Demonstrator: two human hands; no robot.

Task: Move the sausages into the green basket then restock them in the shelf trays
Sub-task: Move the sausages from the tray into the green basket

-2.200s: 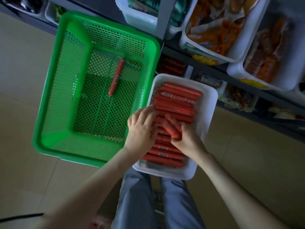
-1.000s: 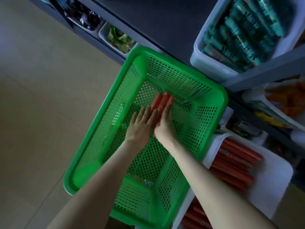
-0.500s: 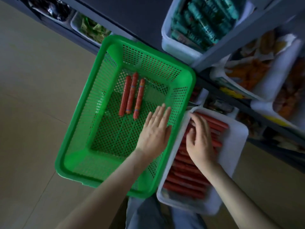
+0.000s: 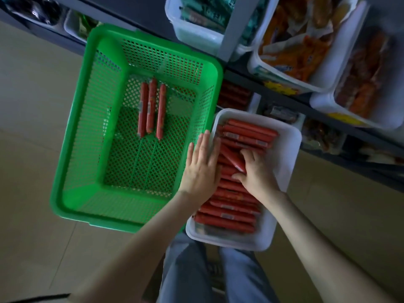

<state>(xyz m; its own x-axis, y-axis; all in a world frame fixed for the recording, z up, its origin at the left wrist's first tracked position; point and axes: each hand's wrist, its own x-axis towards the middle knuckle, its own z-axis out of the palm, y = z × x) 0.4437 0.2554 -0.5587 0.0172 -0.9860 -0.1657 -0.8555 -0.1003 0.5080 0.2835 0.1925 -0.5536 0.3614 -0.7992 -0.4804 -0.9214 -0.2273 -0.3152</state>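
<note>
Green basket (image 4: 67, 162) sits on the floor, three sausages (image 4: 150, 108) side by side inside, white tray (image 4: 286, 154) of stacked sausages just beside it, left hand (image 4: 202, 169) flat with straight fingers at the tray's edge, right hand (image 4: 256, 171) curling round one tilted sausage (image 4: 232, 158).

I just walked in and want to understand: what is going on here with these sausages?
A person is moving red sausages from a white tray into the green basket beside it. The right hand grips a tilted sausage raised out of the row, while the left hand lies flat, fingers straight, at the tray's left edge. Three sausages lie side by side on the basket floor; most are in the tray.
</note>
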